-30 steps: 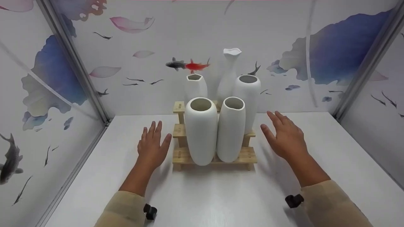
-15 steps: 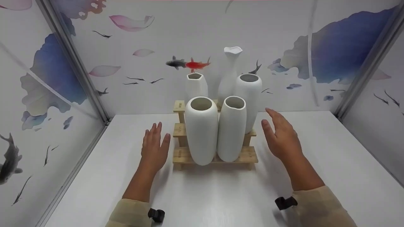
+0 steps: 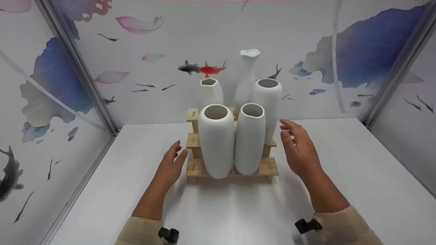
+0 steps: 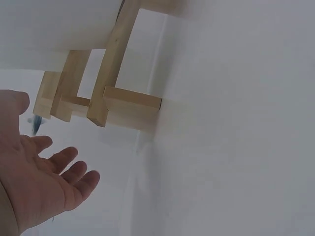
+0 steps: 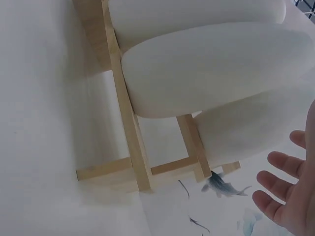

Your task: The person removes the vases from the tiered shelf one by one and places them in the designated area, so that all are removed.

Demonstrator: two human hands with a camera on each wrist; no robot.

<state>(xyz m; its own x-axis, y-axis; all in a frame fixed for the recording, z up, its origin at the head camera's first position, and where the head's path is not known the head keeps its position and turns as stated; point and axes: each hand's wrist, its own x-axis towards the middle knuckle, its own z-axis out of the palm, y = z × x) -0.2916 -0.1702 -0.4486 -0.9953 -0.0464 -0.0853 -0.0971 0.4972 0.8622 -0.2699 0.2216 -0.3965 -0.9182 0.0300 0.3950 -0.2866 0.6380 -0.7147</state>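
Observation:
A three-tiered wooden stand (image 3: 269, 166) holds several white vases. On its lowest tier are a wide round-mouthed vase (image 3: 217, 146) and a slimmer vase (image 3: 250, 143) with a wavy rim. Behind them rise a round-shouldered vase (image 3: 269, 98), a faceted vase (image 3: 210, 92) and a tall vase with a fluted mouth (image 3: 248, 73). My left hand (image 3: 172, 166) is beside the stand's left end, fingers relaxed and holding nothing. On the other side my right hand (image 3: 301, 151) hovers near the round-shouldered vase, fingers loosely bent and nothing in them. Both hands show separated fingers in the wrist views.
The stand is on a white tabletop (image 3: 231, 211). A back wall (image 3: 190, 30) printed with fish and petals rises close behind the vases. Side walls with metal corner posts (image 3: 78, 68) bound the table left and right.
Both hands have moved inward toward the stand, and their fingers have bent more. The vases and the stand have stayed in place.

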